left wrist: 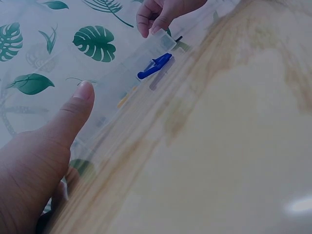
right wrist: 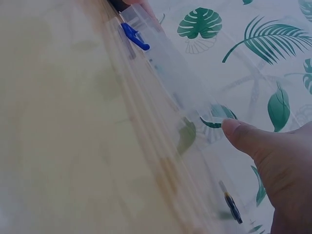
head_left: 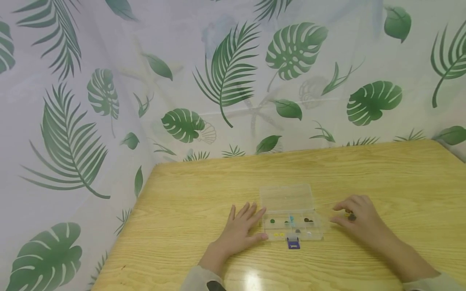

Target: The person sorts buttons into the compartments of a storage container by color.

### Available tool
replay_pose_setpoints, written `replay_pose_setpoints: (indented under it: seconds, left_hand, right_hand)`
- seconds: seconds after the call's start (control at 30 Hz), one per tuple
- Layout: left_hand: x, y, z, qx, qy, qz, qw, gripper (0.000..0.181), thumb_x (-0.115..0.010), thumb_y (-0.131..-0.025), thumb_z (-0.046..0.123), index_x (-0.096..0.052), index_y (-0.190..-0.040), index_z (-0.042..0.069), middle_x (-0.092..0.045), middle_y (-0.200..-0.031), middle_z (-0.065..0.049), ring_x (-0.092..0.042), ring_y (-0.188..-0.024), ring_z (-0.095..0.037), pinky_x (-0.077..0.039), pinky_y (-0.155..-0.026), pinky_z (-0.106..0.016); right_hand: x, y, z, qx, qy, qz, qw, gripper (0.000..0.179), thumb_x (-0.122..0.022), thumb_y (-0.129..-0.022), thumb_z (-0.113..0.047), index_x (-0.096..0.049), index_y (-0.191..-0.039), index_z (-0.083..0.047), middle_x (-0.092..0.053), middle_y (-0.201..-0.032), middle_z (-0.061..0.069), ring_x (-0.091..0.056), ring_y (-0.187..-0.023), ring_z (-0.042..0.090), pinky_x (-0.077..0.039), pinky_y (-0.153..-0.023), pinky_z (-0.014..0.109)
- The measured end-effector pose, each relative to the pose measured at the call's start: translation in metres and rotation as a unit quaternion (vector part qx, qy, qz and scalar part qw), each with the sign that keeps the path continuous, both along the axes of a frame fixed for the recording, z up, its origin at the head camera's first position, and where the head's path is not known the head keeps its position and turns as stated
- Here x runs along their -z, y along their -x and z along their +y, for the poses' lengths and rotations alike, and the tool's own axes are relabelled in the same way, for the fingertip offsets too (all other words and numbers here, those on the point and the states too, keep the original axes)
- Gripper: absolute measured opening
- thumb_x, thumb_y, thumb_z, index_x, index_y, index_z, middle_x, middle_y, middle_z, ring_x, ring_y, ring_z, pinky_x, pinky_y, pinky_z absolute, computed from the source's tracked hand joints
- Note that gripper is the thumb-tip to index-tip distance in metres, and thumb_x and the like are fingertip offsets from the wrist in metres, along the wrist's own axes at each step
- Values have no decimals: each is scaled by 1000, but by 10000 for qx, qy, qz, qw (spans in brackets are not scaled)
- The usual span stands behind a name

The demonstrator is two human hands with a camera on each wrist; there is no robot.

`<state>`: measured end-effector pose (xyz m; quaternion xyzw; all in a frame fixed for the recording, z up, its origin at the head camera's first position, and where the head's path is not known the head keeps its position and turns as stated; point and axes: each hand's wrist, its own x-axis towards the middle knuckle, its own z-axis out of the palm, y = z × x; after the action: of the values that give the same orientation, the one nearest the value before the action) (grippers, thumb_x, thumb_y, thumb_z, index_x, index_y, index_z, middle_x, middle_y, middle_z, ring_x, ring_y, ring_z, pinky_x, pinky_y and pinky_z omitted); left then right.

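Note:
In front of me lies a clear compartment box (head_left: 267, 228), its transparent lid (head_left: 286, 197) folded back and a dark blue latch (head_left: 293, 243) at its front. Small round pieces sit in its compartments, among them yellow pieces (head_left: 279, 234), a green piece (head_left: 272, 221) and brown pieces (head_left: 308, 220). My left hand (head_left: 238, 230) rests at the box's left side with spread fingers, thumb at the front corner. Right of the box is my right hand (head_left: 364, 220), thumb and index finger apart with a gap between them. Small dark and yellow pieces (right wrist: 233, 207) lie beneath it, partly hidden in the head view.
A wood-grain table (head_left: 189, 190) carries the box. Behind it and at the left hangs a white cloth (head_left: 233, 133) printed with green leaves. A bright light reflection shows on the tabletop near the front.

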<state>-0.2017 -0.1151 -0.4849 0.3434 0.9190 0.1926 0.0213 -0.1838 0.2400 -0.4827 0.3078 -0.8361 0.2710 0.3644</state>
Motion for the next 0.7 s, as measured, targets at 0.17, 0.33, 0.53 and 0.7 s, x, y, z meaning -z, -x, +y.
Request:
replay_pose_setpoints:
  seconds: [0.17,0.33,0.53,0.7]
  left_hand:
    - [0,0,0,0,10,15,10000,71,-36,-92,63,-21,-151,29,-21,-156,-9,-13,-145,-30,1,-111,-64]
    - [1,2,1,-5,42,10,10000,70,-39,-92,61,-19,-152,30,-21,-157,-9,-13,-145,-30,1,-111,-64]
    - [0,1,1,-6,-10,-24,10000,70,-42,-92,59,-20,-151,30,-21,-157,-9,-12,-145,-30,1,-111,-64]
    - [0,1,0,-21,16,-10,10000,70,-42,-92,59,-19,-152,30,-21,-157,-8,-12,-145,-30,1,-111,-64]
  right_hand:
    - [2,-3,13,57,-94,-52,9999,52,-57,-82,-56,-67,-83,-5,-61,-81,0,-47,-78,10,-32,-81,23]
    - [2,-8,25,59,-81,-304,9995,41,-74,-71,-43,-66,-84,-6,-62,-82,-1,-47,-82,6,-27,-86,18]
    - [1,-14,35,407,-38,-862,9954,37,-86,-56,-18,-67,-86,-10,-60,-87,-5,-41,-91,-1,-29,-82,20]
    - [0,-22,47,977,283,-1902,9765,32,-87,-63,-15,-68,-89,-16,-59,-92,-10,-34,-98,-7,-30,-76,20]
